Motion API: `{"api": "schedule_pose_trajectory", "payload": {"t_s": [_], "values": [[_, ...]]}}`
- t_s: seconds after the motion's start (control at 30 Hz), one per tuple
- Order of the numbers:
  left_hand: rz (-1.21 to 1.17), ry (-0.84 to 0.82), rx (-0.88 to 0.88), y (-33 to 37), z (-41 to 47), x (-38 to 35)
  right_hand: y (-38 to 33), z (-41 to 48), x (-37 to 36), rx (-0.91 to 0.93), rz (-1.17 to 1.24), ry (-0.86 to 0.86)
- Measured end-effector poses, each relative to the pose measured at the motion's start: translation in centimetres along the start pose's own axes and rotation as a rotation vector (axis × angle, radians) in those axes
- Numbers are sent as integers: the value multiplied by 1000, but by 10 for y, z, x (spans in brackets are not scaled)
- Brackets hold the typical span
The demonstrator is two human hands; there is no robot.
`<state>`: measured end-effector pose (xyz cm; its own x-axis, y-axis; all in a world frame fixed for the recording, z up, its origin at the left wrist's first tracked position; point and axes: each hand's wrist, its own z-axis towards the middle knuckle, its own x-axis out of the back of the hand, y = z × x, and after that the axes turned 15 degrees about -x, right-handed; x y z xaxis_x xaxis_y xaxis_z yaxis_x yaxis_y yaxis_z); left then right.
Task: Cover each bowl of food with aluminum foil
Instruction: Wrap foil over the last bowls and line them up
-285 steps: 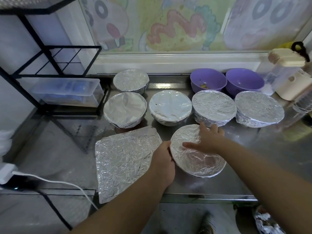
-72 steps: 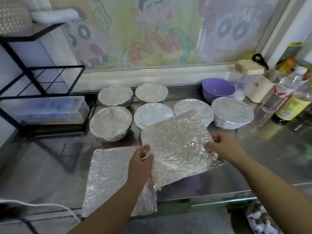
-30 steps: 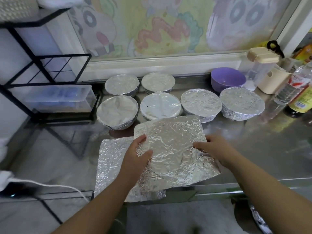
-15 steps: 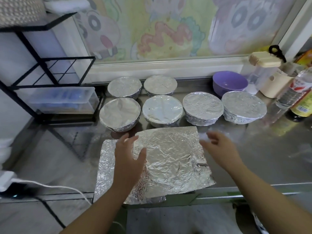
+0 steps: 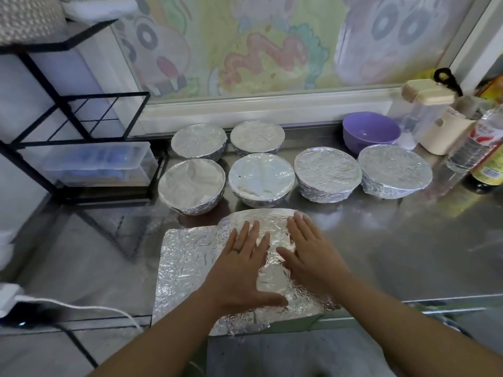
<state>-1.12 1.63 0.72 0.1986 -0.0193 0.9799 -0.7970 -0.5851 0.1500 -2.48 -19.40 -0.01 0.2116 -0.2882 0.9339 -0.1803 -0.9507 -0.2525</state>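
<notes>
A crinkled foil sheet [image 5: 275,227] is draped over a bowl at the front of the steel counter [image 5: 408,240]; the bowl is hidden beneath it. My left hand [image 5: 242,268] and my right hand [image 5: 307,254] lie flat on top of this foil, fingers straight and spread, pressing it down. A second flat foil sheet [image 5: 187,257] lies under it to the left. Behind stand several foil-covered bowls, among them one at the left [image 5: 192,182] and one at the right [image 5: 394,170]. An uncovered purple bowl [image 5: 371,130] sits at the back right.
A black wire rack [image 5: 81,123] with a clear plastic box [image 5: 98,164] stands at the left. Bottles [image 5: 479,148] and a cream-lidded container [image 5: 427,110] crowd the back right. A white cable [image 5: 81,306] runs along the front left edge.
A purple bowl came to the front and a foil sheet was laid over it. My hands let go of the sheet's edges and now press flat on its top.
</notes>
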Motion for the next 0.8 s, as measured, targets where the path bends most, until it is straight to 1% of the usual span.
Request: {"api": "schedule_pose_trajectory", "payload": {"t_s": [0.1,0.27,0.37,0.53,0.6,0.63,0.67,0.73,0.77,0.8], "values": [[36,-40,-34,2,1,5,1,3,3,-60,143,-12],[43,-96,-55,2,5,3,4,21,-5,-147,364,45],[31,-107,-55,2,6,4,6,29,-5,-188,437,107],[18,-105,-56,4,5,8,10,33,-1,-268,719,-7],[15,-109,-59,5,4,9,15,39,-1,-326,764,-82],[14,-110,-59,6,4,10,16,40,1,-331,743,-109],[11,-109,-59,6,4,11,16,40,6,-293,667,-81],[5,-107,-59,6,4,11,12,42,17,-105,415,145],[5,-103,-61,6,4,11,5,44,22,15,324,227],[4,-100,-63,6,4,11,-3,46,26,126,278,226]]}}
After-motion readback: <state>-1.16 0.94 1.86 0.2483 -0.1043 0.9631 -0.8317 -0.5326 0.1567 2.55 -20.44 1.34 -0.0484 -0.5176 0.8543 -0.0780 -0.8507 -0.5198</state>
